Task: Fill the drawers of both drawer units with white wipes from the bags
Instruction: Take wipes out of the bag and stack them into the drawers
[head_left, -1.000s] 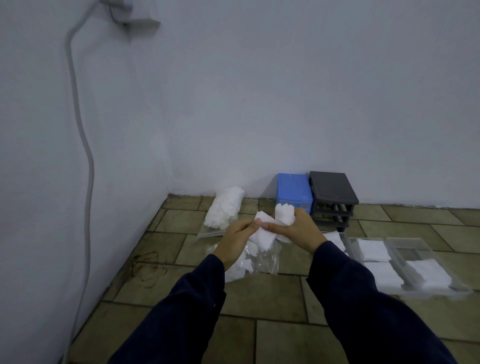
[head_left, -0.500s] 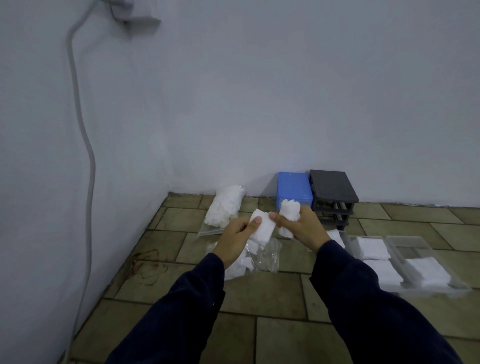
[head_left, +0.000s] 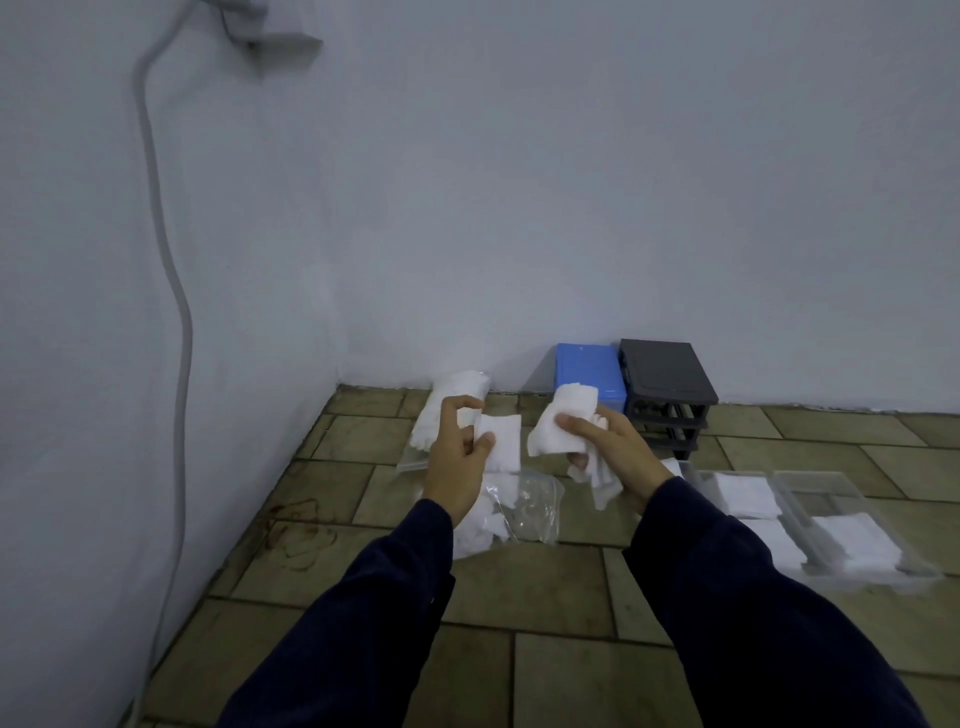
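While my left hand (head_left: 460, 457) pinches one flat wipe (head_left: 500, 441) between thumb and fingers, my right hand (head_left: 605, 441) is closed round a crumpled bunch of wipes (head_left: 563, 423), the two apart. The clear drawers (head_left: 852, 519), part-filled, lie on the floor to the right of my right fingers, their long sides running away from me, so the right hand is nearer. Beyond my fingertips stand the blue unit (head_left: 589, 374) and black unit (head_left: 665, 379).
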